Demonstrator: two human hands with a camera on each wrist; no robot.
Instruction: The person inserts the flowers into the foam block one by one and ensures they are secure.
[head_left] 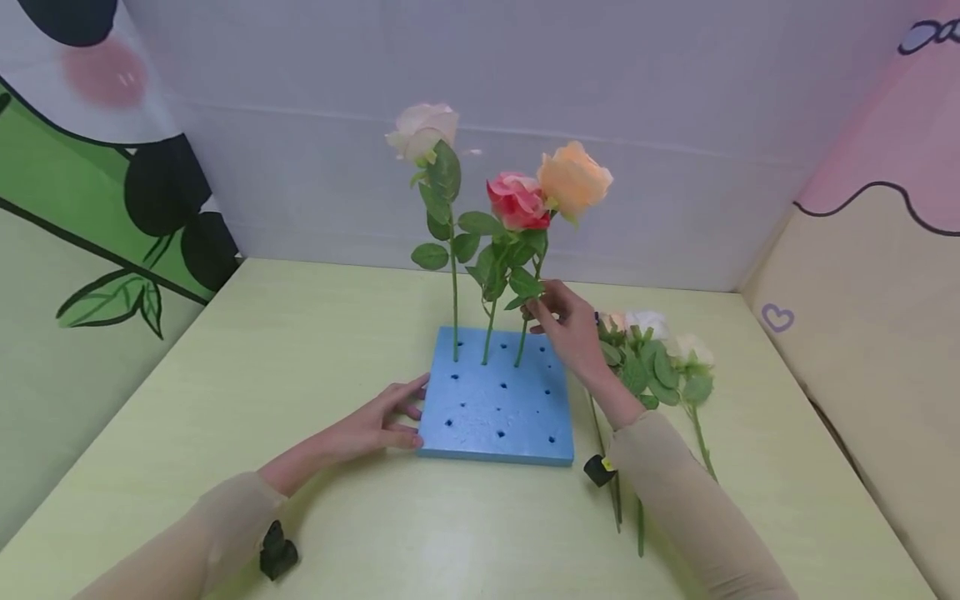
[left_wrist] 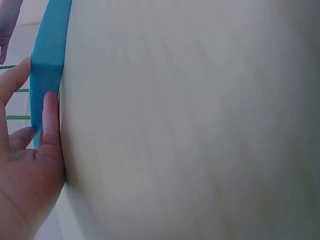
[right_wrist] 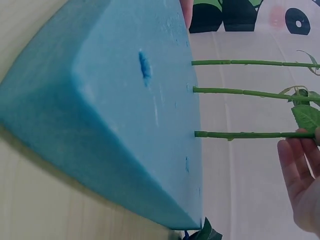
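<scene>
Right hand (head_left: 573, 329) pinching flower stem (head_left: 522, 339), left hand (head_left: 378, 423) spread against blue block (head_left: 480, 396). I'd guess sideways tug loosens stem.

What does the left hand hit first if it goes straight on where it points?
The blue board, right away: the left hand has its fingers against the board's side.
</scene>
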